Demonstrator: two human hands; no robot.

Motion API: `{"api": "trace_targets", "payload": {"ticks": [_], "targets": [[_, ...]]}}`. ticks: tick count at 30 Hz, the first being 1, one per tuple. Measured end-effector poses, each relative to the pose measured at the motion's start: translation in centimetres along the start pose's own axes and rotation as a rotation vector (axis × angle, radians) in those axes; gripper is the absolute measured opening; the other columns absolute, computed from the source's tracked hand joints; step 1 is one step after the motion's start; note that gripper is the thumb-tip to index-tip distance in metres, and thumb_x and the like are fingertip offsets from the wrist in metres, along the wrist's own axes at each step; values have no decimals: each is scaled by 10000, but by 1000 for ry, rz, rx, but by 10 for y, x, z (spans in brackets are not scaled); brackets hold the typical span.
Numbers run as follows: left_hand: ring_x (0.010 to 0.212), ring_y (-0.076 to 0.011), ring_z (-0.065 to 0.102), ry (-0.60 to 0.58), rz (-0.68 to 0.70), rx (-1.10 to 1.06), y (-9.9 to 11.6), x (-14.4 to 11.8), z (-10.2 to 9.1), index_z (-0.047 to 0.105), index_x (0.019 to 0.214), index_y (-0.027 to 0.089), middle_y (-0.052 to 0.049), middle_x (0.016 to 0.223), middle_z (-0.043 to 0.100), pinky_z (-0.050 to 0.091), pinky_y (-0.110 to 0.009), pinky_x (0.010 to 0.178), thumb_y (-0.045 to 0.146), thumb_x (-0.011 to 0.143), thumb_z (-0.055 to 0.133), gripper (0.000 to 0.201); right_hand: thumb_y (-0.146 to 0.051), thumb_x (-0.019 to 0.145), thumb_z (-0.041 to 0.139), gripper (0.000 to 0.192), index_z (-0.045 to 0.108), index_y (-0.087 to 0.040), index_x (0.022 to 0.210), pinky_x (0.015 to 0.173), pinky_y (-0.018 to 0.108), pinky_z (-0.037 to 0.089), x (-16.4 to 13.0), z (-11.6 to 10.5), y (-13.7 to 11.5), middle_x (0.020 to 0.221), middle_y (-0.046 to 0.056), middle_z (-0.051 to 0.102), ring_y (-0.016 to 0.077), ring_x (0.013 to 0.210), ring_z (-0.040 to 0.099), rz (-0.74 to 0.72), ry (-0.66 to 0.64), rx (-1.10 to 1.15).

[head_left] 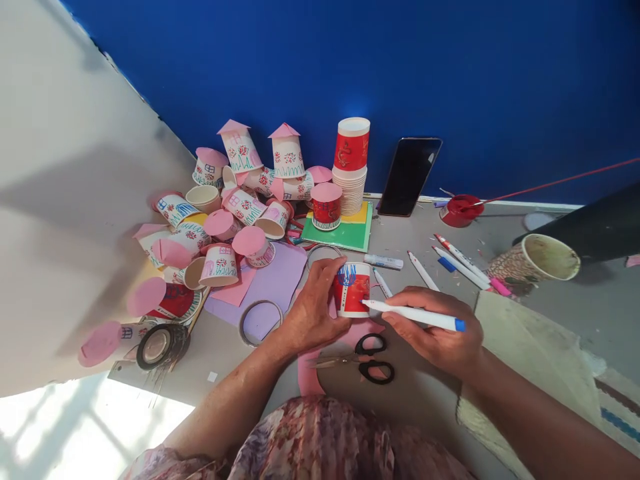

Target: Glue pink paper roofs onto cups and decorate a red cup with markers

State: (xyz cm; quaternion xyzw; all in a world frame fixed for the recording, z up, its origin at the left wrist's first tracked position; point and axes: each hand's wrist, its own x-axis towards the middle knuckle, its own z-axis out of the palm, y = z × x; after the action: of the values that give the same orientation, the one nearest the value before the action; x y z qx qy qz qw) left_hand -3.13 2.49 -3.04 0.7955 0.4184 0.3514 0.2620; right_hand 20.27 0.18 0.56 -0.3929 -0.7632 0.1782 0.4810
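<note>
My left hand (320, 300) grips the left side of a red and white paper cup (354, 300), with blue strokes drawn near one end. In my right hand (445, 333) is a white marker (415, 315) with a blue end; its tip meets or nearly meets the cup's red side. Below the cup lie black-handled scissors (373, 360), partly over pink paper (309, 373). Just left of my left hand rests a roll of tape (242, 325) on purple paper (273, 277).
Decorated cups with pink paper tops (245, 207) are heaped at left. A tall cup stack (352, 153) and a phone (411, 177) stand by the blue wall. Several markers (457, 257) lie at right, near a patterned cup (540, 260) and a cloth (530, 360).
</note>
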Motion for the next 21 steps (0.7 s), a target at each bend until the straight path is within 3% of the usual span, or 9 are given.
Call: {"api": "trace_targets", "payload": {"ticks": [10,21], "targets": [[1366,-349,546,-19,-8,0,0,-1,0,352,1590,264,-150,1447,519,501,-535,1158,199,747,815,963,-191,922,784,129,786,-312,968,592,327,623,0,1,2,782,7,819,207,617,770,-5,18,18],[1315,-318,586,-4,28,-22,2,-1,1,371,1578,275,-145,1418,530,565,-490,1085,168,753,803,938,-205,988,719,26,711,-230,983,630,255,606,-2,3,6,796,11,811,159,636,761,-115,39,-83]]}}
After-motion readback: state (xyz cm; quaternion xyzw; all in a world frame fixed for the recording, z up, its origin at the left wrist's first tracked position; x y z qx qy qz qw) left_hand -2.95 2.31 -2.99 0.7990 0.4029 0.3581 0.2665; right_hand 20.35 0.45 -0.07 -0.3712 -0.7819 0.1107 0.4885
